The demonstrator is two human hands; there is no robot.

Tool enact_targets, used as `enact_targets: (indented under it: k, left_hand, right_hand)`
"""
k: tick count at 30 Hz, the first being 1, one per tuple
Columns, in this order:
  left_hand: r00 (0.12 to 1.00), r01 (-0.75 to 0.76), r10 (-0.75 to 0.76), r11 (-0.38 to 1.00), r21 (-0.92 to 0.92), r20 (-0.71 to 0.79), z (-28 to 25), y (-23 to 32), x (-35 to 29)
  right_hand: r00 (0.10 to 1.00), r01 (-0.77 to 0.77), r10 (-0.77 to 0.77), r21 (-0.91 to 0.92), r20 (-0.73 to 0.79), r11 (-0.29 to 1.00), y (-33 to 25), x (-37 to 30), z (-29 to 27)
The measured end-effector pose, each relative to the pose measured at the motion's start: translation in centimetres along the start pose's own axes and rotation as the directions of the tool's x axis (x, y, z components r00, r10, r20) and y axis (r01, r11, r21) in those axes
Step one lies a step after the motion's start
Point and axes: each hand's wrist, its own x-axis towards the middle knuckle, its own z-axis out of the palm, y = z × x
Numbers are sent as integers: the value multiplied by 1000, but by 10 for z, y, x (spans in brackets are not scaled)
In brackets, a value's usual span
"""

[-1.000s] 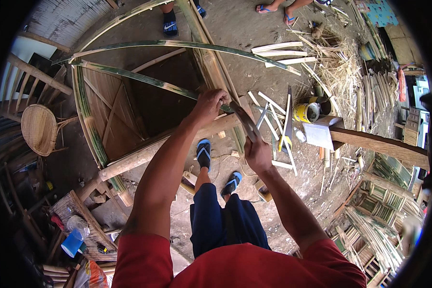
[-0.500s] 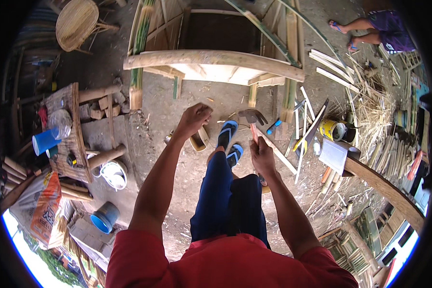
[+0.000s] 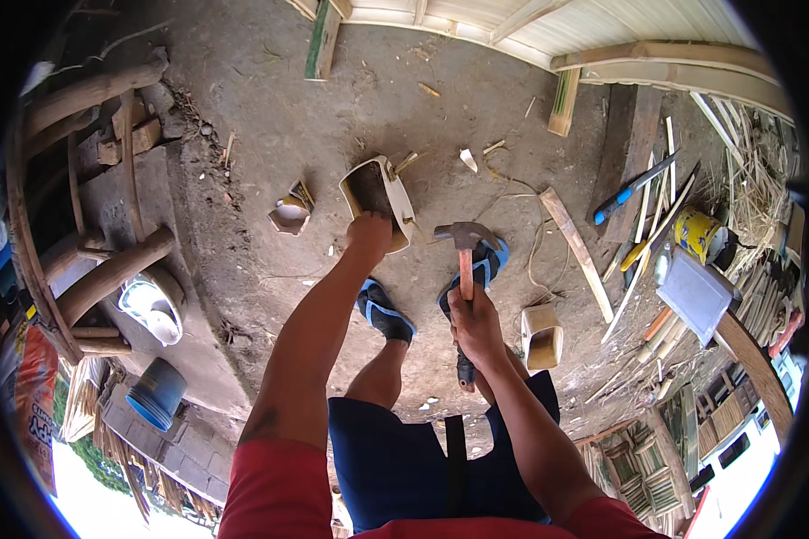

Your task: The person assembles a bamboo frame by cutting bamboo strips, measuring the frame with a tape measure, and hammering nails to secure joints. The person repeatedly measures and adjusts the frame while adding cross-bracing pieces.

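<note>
My right hand (image 3: pixel 476 328) is wrapped round the handle of a claw hammer (image 3: pixel 466 237), its metal head pointing away from me over my right foot. My left hand (image 3: pixel 370 232) reaches down to a cream, cut-open plastic container (image 3: pixel 403 190) on the dirt floor. The fingers of that hand dip inside its rim at the near end, so I cannot see whether they hold anything. A smaller cut container (image 3: pixel 291 216) lies to the left of it. Another cream container (image 3: pixel 541 334) stands to the right of my right foot.
A bamboo-and-wood frame with pale panels (image 3: pixel 512 27) stands ahead. On the right lie a wooden strip (image 3: pixel 575 251), a blue-handled saw (image 3: pixel 634 189), a yellow bucket (image 3: pixel 697 232) and several bamboo strips. A wooden bench (image 3: pixel 108 269) and a blue bucket (image 3: pixel 157 393) are on the left.
My left hand has gone down from mid-air to the cream container. The hammer stays in my right hand. My view has tilted nearer to my feet, and the frame has shifted up and right.
</note>
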Motion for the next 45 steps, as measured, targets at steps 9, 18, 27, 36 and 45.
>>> enact_targets:
  k: [9,18,27,36,45]
  left_hand:
    - [971,186,-180,982,-26,156,55,-2,71]
    - [950,221,-302,832,-509,-81,13,-19,11]
    - [924,171,-364,663,-729,-115,-30,-20,-70]
    - [933,-142,-274,321,-936,-235,-146,25,-248]
    - [960,-32,-280,-22,-999,-24,-159,17,-273]
  right_hand:
    - [996,67,-75,188,39,980,13,-3,16]
    - [1000,-13,16,264,-10,965,20,-26,27]
    - [985,152,-150,7,-83,988,2,-66,22]
    - [983,171,-159,132,-96,976,-145,-166,26]
    - [983,183,-172,218,-72,959,-226,-237,19]
